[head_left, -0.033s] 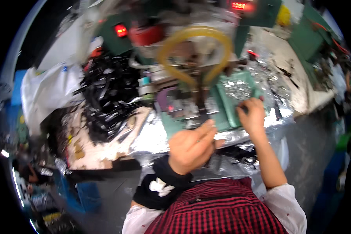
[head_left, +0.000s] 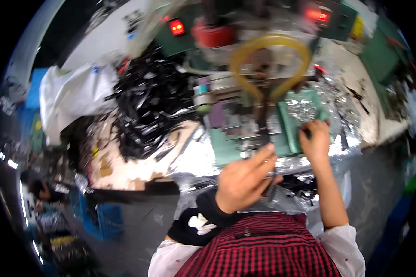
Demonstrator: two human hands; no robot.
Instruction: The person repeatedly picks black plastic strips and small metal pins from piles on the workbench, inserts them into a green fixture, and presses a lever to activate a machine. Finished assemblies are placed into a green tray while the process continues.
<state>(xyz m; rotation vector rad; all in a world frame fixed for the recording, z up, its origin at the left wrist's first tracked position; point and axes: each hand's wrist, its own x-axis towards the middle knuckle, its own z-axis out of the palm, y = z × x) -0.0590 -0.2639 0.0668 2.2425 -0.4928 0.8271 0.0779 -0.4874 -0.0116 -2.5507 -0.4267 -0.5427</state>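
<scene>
Everything on the bench, along with both hands, sits farther right in view than in the earlier frame, which suggests the head has turned; against the bench, the hands look much where they were. The right hand (head_left: 316, 141) is at the near right side of a green tray (head_left: 287, 127) holding a heap of small silvery pieces (head_left: 301, 108). Its fingers are curled with only a narrow space beside the thumb — whether they grip a piece cannot be told. The left hand (head_left: 240, 184) reaches forward, fingers extended and close together, its tips just below a dark upright tool (head_left: 262, 127) that stands by a blocky metal fixture (head_left: 235, 121); blur hides whether anything is pinched there. A yellow hose (head_left: 235, 64) loops above, and a pile of glossy black strips (head_left: 148, 101) lies to the left.

The silvery pieces look light, thin and probably slick, perhaps easily bent and apt to cling together. Fingertips at the edges of a single piece would likely serve best; the tray itself seems stiff enough to take by its rim.
</scene>
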